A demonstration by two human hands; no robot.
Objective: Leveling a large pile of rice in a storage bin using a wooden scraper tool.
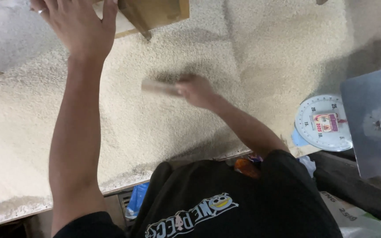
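My right hand (196, 90) keeps a closed grip on what looks like a small wooden block (158, 87), blurred, over the grain (155, 128); my left hand (76, 23) rests open-fingered against the wooden box (155, 13).

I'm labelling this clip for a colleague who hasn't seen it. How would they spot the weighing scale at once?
Start from the broad bed of pale grain filling the table, and follow its near edge to the right. There lies the weighing scale, beside a grey metal pan. It is the only round white dial face in view.
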